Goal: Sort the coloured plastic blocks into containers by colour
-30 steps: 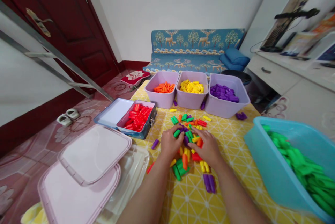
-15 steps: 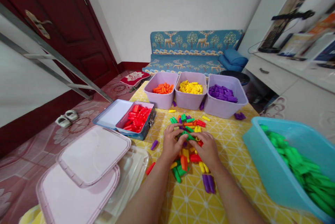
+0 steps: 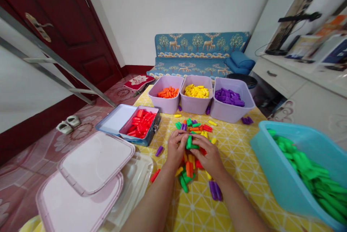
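Observation:
My left hand (image 3: 175, 148) and my right hand (image 3: 210, 151) meet over a pile of small tube-shaped plastic pieces, which look like pen caps. Several green pieces (image 3: 189, 142) are gathered between them, with the fingers of both hands curled around. One green piece stands upright near my left thumb. Orange pieces (image 3: 189, 169), more green pieces (image 3: 184, 181) and yellow ones lie under my wrists. Two purple pieces (image 3: 215, 190) rest side by side below my right wrist. Red pieces (image 3: 207, 128) lie beyond my fingers. My hands hide part of the pile.
Lilac bins hold orange (image 3: 165, 105), yellow (image 3: 195, 106) and purple (image 3: 227, 113) pieces at the table's far edge. A tin box (image 3: 148, 139) of red pieces stands left. A turquoise bin (image 3: 273, 174) of green pieces stands right. Pale lids (image 3: 99, 159) lie at left.
My hands have drawn closer together around the green pieces. One green piece now stands upright between the fingers. Purple pieces behind my left fingertips show more clearly.

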A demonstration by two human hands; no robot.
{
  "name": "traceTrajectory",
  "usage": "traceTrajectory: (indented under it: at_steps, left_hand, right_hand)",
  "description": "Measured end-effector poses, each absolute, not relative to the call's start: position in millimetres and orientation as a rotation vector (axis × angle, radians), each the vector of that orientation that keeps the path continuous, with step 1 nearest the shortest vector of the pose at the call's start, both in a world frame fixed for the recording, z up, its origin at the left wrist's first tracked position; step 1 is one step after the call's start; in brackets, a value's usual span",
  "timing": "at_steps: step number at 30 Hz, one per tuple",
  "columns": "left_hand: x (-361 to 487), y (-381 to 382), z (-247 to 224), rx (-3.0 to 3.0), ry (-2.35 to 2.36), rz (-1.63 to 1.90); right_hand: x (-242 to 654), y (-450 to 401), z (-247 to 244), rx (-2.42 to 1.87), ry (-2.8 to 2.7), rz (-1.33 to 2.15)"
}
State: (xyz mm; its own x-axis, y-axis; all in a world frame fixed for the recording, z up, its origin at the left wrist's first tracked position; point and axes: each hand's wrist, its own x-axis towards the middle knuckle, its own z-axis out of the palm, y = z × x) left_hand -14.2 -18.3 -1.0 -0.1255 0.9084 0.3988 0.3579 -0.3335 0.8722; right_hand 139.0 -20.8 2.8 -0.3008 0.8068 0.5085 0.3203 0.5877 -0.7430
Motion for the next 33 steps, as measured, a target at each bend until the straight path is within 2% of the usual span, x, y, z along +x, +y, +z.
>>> traceTrajectory:
  at_steps: [9, 20, 26, 31, 33]
  left_hand:
    - [-12, -18, -4, 1.567, 1.425, 1.509]
    - [-13, -19, -5, 1.615, 1.438, 1.450]
    - [-16, -18, -5, 1.822, 1.578, 1.447]
    - [-18, -14, -15, 1.964, 1.836, 1.168]
    - [-18, -12, -19, 1.957, 1.868, 1.109]
  right_hand:
    - [127, -27, 6, -1.041, -1.691, 0.937]
    - [132, -27, 17, -1.228, -1.487, 1.109]
    - [140, -22, 17, -1.317, -1.703, 1.085]
    - [153, -21, 22, -1.472, -1.928, 0.885]
    - [161, -20, 26, -1.512, -1.875, 0.918]
